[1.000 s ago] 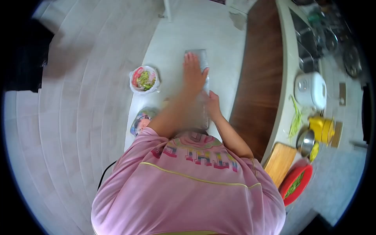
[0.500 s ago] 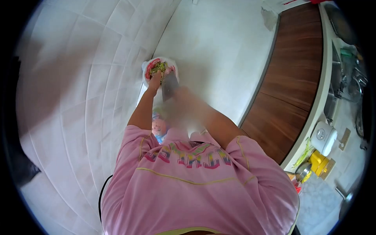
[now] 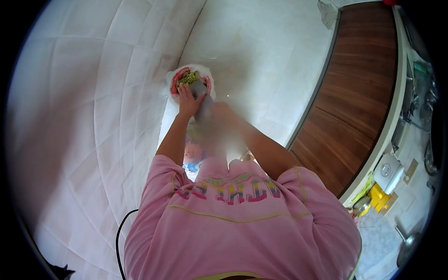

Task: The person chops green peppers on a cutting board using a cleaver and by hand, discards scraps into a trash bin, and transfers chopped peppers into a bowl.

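Observation:
A cleaver (image 3: 202, 99) with a broad grey blade slants over a bin (image 3: 208, 73) lined with a white bag. My right hand (image 3: 223, 115) is closed around its handle end, partly lost in a blur. At the blade's left side, my left hand (image 3: 188, 101) has its fingers apart, the thumb at the blade and the fingertips over the near rim. Green vegetable scraps (image 3: 188, 77) lie in the bin, with red showing around its inner edge.
The bin stands on the pale floor (image 3: 266, 51) against a white tiled wall (image 3: 116, 88). Brown cabinets (image 3: 347, 107) run along the right. On the counter are a white appliance (image 3: 388, 171), a yellow object (image 3: 380, 196) and a pan (image 3: 408, 242).
My left hand has drawn back from among the scraps to the blade, its fingers now visibly spread. The cleaver reaches a little further over the bin. The view has shifted slightly.

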A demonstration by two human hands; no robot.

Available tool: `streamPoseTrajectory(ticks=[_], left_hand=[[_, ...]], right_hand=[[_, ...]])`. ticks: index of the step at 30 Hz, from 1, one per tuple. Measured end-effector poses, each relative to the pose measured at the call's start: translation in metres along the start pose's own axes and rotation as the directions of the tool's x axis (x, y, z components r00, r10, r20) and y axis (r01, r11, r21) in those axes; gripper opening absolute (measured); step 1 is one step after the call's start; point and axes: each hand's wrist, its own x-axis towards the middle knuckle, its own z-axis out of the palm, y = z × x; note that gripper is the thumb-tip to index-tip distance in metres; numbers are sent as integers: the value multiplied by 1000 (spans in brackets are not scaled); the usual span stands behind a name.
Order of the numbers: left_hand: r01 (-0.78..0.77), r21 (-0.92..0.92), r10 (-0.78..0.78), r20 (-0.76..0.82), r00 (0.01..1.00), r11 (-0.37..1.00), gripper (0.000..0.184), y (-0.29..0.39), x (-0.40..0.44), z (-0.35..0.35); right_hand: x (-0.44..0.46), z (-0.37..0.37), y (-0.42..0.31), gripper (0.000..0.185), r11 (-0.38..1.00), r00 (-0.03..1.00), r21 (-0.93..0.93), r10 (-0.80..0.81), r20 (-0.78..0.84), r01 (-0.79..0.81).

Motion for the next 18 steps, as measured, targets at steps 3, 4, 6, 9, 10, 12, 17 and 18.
streamPoseTrajectory(ticks=[3, 4, 6, 9, 10, 12, 17, 18], left_hand=[[29, -24, -31, -87, 996, 999, 90, -7, 27, 1], [63, -29, -66, -104, 992, 998, 84, -8, 34, 1], [64, -15, -65, -110, 992, 998, 82, -27, 55, 10], [74, -37, -81, -257, 963, 997, 56, -61, 86, 32], [123, -111, -146, -231, 962, 986, 48, -56, 86, 21], [161, -208, -218, -293, 931, 965, 36, -55, 89, 14], [-1, -424, -258, -554, 792, 906, 29, -54, 94, 3], [-33, -468, -272, -568, 777, 883, 29, -55, 93, 2]], right_hand=[[-44, -11, -59, 15, 900, 945, 292, 325, 46, -323], [-38, -5, -30, 15, 947, 971, 216, 236, 28, -236], [-34, 2, 14, 16, 989, 994, 105, 106, 9, -107], [-58, -8, 27, 15, 979, 990, 145, 142, 19, -143], [-69, -15, 21, 14, 958, 979, 202, 201, 25, -202], [-99, -33, -8, 13, 857, 935, 381, 349, 62, -346], [-149, -44, 21, 17, 724, 887, 566, 461, 27, -394], [-155, -46, 24, 15, 708, 883, 590, 469, 17, -388]])
